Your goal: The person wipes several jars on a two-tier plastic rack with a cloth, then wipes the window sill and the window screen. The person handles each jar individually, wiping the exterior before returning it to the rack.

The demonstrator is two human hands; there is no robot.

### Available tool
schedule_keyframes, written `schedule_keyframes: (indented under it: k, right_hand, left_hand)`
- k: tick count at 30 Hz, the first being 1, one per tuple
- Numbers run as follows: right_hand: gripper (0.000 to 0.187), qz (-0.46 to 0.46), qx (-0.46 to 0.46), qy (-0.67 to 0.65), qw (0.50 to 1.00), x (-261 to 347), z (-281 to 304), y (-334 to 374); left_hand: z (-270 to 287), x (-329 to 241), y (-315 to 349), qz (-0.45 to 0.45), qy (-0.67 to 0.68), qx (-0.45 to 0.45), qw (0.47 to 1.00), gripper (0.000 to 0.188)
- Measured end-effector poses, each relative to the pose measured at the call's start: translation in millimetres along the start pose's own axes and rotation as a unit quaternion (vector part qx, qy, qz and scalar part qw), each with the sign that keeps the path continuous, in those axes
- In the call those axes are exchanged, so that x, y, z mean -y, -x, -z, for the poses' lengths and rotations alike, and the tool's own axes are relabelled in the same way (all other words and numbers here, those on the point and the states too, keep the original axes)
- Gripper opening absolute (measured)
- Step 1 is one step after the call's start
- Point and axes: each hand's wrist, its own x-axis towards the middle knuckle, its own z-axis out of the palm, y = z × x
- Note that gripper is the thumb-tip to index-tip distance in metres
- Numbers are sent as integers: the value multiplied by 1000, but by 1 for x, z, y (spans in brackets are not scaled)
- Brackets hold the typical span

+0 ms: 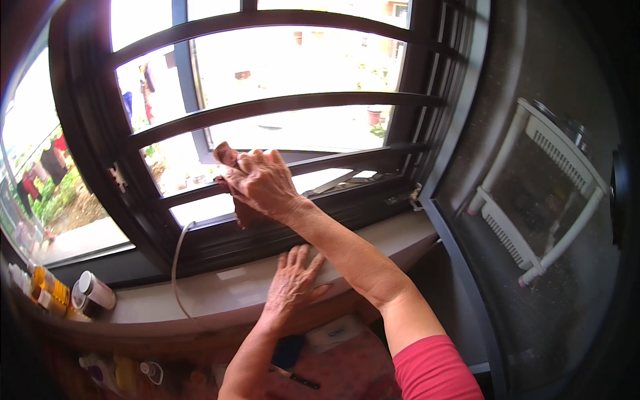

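My right hand point(265, 183) reaches out from the pink sleeve and is closed around a reddish-brown cloth point(245, 213). Bunched at the fingers, the cloth hangs down below them, against a lower horizontal bar point(190, 194) of the dark window grille. My left hand point(293, 283) rests lower down with its fingers spread on the pale window sill point(230, 283); it holds nothing. The right forearm passes to the right of the left hand. Part of the bar behind the right hand and cloth is hidden.
Bottles point(52, 287) and a white-lidded jar point(97, 290) stand at the sill's left end. A thin hose point(176, 267) runs over the sill. On the right is a mesh-covered frame point(460, 267), with a white rack point(500, 230) seen through it. A black-handled knife point(305, 381) lies below.
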Motion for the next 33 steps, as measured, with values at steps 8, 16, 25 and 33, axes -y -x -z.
schedule_keyframes:
  k: [8, 16, 25, 33]
  right_hand:
    - [67, -72, -89, 204, 972, -104, 77, 87]
    - [37, -550, -75, 115, 824, -163, 100, 179]
    - [47, -329, 98, 119, 932, -74, 26, 161]
    - [22, -290, 71, -8, 954, -28, 57, 160]
  left_hand:
    - [-1, -3, -2, 1, -21, 4, 1000, 64]
    - [1, -8, -3, 5, -32, -1, 999, 63]
    - [-1, -7, -2, 7, -36, -5, 999, 67]
    - [4, -9, -5, 4, -25, -5, 1000, 68]
